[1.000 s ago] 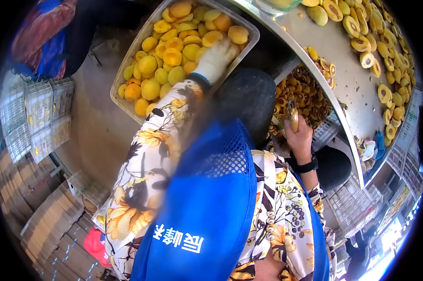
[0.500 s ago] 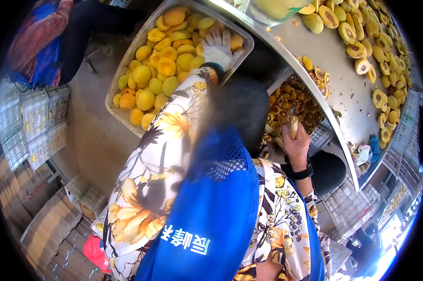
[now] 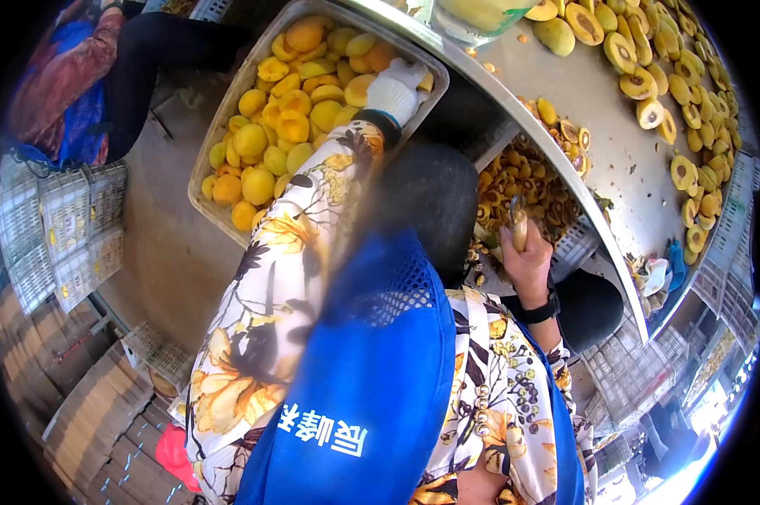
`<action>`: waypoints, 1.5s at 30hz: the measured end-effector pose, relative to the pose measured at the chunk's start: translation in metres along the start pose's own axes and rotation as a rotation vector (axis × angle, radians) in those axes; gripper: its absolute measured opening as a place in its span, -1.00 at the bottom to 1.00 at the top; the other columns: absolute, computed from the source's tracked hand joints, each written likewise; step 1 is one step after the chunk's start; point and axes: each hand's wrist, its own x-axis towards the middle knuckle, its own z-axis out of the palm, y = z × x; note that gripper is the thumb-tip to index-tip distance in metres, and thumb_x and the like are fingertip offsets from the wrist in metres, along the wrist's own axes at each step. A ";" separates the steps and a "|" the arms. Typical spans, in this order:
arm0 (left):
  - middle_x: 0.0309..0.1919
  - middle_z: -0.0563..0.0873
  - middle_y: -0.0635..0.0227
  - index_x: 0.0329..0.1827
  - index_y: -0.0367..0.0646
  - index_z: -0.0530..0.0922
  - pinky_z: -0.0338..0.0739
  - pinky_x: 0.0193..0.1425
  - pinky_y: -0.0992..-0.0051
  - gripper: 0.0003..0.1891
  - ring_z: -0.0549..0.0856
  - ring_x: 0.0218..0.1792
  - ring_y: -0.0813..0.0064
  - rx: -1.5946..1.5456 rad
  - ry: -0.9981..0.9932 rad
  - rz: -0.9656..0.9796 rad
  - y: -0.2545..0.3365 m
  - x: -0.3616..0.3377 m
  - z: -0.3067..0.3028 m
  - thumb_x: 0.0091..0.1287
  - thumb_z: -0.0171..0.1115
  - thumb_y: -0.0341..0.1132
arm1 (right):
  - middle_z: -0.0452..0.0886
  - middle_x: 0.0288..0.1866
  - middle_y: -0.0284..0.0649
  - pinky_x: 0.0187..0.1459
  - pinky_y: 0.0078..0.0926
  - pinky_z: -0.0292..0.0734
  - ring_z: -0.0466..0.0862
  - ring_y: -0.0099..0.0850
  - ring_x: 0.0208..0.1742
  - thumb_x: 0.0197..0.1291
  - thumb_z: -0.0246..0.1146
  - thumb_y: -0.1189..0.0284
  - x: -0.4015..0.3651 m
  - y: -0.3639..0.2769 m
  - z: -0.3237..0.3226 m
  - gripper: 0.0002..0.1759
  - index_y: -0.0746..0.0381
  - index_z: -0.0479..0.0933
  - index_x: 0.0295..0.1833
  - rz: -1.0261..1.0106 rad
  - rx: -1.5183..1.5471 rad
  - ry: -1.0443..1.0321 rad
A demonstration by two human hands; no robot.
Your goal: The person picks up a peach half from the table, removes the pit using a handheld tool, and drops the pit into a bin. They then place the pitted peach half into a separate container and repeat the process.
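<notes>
The right hand (image 3: 527,263) has its grip clenched on a wooden-handled tool (image 3: 520,225), held upright over a crate of pits (image 3: 536,172). The gloved left hand (image 3: 394,88) lies curled among yellow fruit (image 3: 262,160) in a tray (image 3: 218,126) beside the table (image 3: 599,126); I cannot tell whether its grip holds one.

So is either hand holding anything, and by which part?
The right hand grips a small knife by its wooden handle. The gloved left hand rests on fruit in the tray; a grasp cannot be told.
</notes>
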 end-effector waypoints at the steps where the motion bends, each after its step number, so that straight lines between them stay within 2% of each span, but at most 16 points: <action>1: -0.09 0.56 0.07 0.04 0.02 0.55 0.53 -0.04 0.22 -0.60 0.61 -0.09 0.06 0.026 -0.028 -0.029 0.006 0.000 -0.005 0.10 0.27 -0.15 | 0.57 -0.46 0.01 -0.42 -0.31 0.51 0.63 -0.06 -0.46 0.07 0.31 0.45 0.001 0.000 0.002 -0.76 0.26 0.54 -0.13 0.013 0.008 -0.001; 6: -0.14 0.67 0.16 -0.09 -0.11 0.59 0.52 0.04 0.25 -0.73 0.60 0.00 0.14 0.202 -0.038 0.197 -0.018 0.015 0.031 0.23 0.09 -0.21 | 0.57 -0.50 -0.01 -0.45 -0.33 0.51 0.62 -0.07 -0.49 0.08 0.31 0.44 0.000 0.003 0.007 -0.79 0.26 0.54 -0.16 -0.010 0.033 -0.049; 9: -0.08 0.63 0.19 -0.12 -0.07 0.65 0.61 -0.11 0.30 -0.74 0.66 -0.09 0.25 0.380 -0.215 0.132 0.009 0.026 0.016 0.27 0.01 -0.26 | 0.57 -0.51 -0.01 -0.45 -0.34 0.52 0.63 -0.08 -0.50 0.08 0.30 0.44 0.003 -0.002 0.009 -0.79 0.26 0.54 -0.16 0.021 0.063 -0.062; 13: -0.08 0.64 0.15 0.06 -0.03 0.56 0.62 -0.28 0.20 -0.68 0.68 -0.14 0.25 0.288 -0.034 0.187 0.010 0.020 0.028 0.30 -0.02 -0.25 | 0.57 -0.54 -0.02 -0.45 -0.37 0.53 0.66 -0.16 -0.52 0.09 0.30 0.43 0.009 0.012 0.010 -0.78 0.27 0.55 -0.14 -0.038 0.010 -0.067; 18: 0.05 0.55 0.11 0.11 0.03 0.53 0.53 0.02 0.22 -0.62 0.62 -0.03 0.13 0.177 -0.181 0.098 -0.006 0.020 0.005 0.23 0.13 -0.14 | 0.58 -0.51 -0.04 -0.41 -0.42 0.52 0.62 -0.24 -0.53 0.10 0.31 0.40 0.016 -0.005 -0.002 -0.72 0.27 0.55 -0.07 0.036 0.114 -0.104; 21: -0.08 0.63 0.16 0.08 -0.04 0.52 0.55 -0.04 0.21 -0.58 0.63 -0.16 0.08 0.185 -0.041 -0.046 0.007 -0.008 -0.053 0.21 0.17 -0.05 | 0.58 -0.51 -0.05 -0.40 -0.43 0.52 0.62 -0.28 -0.52 0.10 0.32 0.40 0.011 0.005 -0.004 -0.71 0.28 0.55 -0.07 -0.034 0.076 -0.020; 24: -0.13 0.68 0.18 -0.07 -0.06 0.63 0.55 -0.01 0.30 -0.68 0.65 -0.10 0.17 0.202 0.432 0.076 -0.049 -0.040 -0.085 0.18 0.26 -0.12 | 0.56 -0.54 -0.03 -0.44 -0.37 0.51 0.60 -0.19 -0.55 0.09 0.31 0.42 0.006 0.004 -0.005 -0.75 0.26 0.54 -0.11 0.009 0.074 -0.036; 26: -0.12 0.69 0.16 -0.02 -0.09 0.62 0.52 0.05 0.30 -0.62 0.64 -0.07 0.15 0.285 0.407 -0.300 -0.077 -0.072 -0.112 0.24 0.21 -0.03 | 0.54 -0.57 -0.02 -0.48 -0.33 0.50 0.59 -0.14 -0.58 0.08 0.32 0.43 0.005 0.013 -0.003 -0.77 0.26 0.54 -0.14 -0.032 0.030 -0.018; 29: 0.01 0.62 -0.03 0.17 -0.12 0.50 0.45 0.15 0.23 -0.40 0.58 0.08 0.04 0.209 -0.029 -0.770 -0.080 -0.097 -0.156 0.20 0.20 0.12 | 0.55 -0.54 -0.01 -0.46 -0.33 0.51 0.61 -0.14 -0.54 0.08 0.31 0.43 0.006 0.019 0.006 -0.76 0.26 0.54 -0.13 -0.085 0.074 -0.030; 31: -0.06 0.66 0.06 0.01 -0.11 0.54 0.49 0.10 0.22 -0.42 0.63 0.01 0.13 0.292 -0.152 -0.703 -0.111 -0.109 -0.120 0.09 0.26 0.16 | 0.57 -0.50 0.00 -0.43 -0.33 0.51 0.63 -0.13 -0.50 0.09 0.31 0.43 0.007 0.019 0.012 -0.76 0.27 0.54 -0.12 -0.085 0.102 -0.068; 32: -0.05 0.64 0.03 0.03 -0.19 0.49 0.49 0.10 0.21 -0.37 0.61 0.04 0.13 0.264 -0.229 -0.731 -0.084 -0.108 -0.118 0.06 0.32 0.13 | 0.57 -0.48 0.01 -0.42 -0.33 0.52 0.63 -0.12 -0.48 0.10 0.30 0.43 0.007 0.016 0.014 -0.76 0.27 0.54 -0.11 -0.086 0.115 -0.087; 35: -0.12 0.64 0.03 -0.05 -0.17 0.49 0.50 0.07 0.21 -0.45 0.60 0.04 0.11 0.294 -0.019 -0.849 -0.074 -0.106 -0.091 -0.01 0.41 -0.02 | 0.59 -0.42 0.02 -0.39 -0.32 0.53 0.65 -0.11 -0.43 0.11 0.29 0.44 0.005 0.006 0.015 -0.76 0.28 0.54 -0.10 -0.061 0.105 -0.164; 37: -0.12 0.64 -0.02 0.01 -0.16 0.49 0.49 0.06 0.22 -0.44 0.60 0.02 0.06 0.084 0.044 -0.827 -0.071 -0.116 -0.107 -0.01 0.40 -0.05 | 0.60 -0.43 0.03 -0.38 -0.32 0.55 0.66 -0.09 -0.43 0.12 0.29 0.44 0.003 0.001 0.013 -0.76 0.28 0.54 -0.10 -0.070 0.078 -0.165; 41: -0.16 0.68 0.02 0.06 -0.21 0.48 0.49 0.02 0.22 -0.42 0.63 -0.07 0.02 -0.052 0.092 -0.621 -0.118 -0.137 -0.092 0.03 0.35 -0.04 | 0.61 -0.45 0.05 -0.39 -0.30 0.55 0.66 -0.06 -0.42 0.11 0.29 0.43 0.001 0.003 0.016 -0.75 0.28 0.54 -0.09 -0.066 0.056 -0.155; 44: -0.15 0.68 0.12 0.05 -0.11 0.51 0.51 0.03 0.26 -0.50 0.64 -0.08 0.10 0.218 0.250 -0.655 -0.113 -0.107 -0.115 0.07 0.32 -0.09 | 0.60 -0.46 0.06 -0.39 -0.28 0.56 0.66 -0.05 -0.43 0.10 0.30 0.41 0.005 0.005 0.019 -0.74 0.28 0.54 -0.10 -0.047 0.028 -0.177; 45: -0.16 0.66 0.16 0.00 0.01 0.52 0.58 -0.08 0.25 -0.62 0.67 -0.16 0.11 0.426 0.529 -0.456 -0.115 -0.092 -0.121 0.11 0.29 -0.16 | 0.60 -0.46 0.06 -0.39 -0.28 0.55 0.66 -0.05 -0.44 0.10 0.30 0.41 0.007 0.005 0.019 -0.73 0.28 0.54 -0.10 -0.053 0.024 -0.167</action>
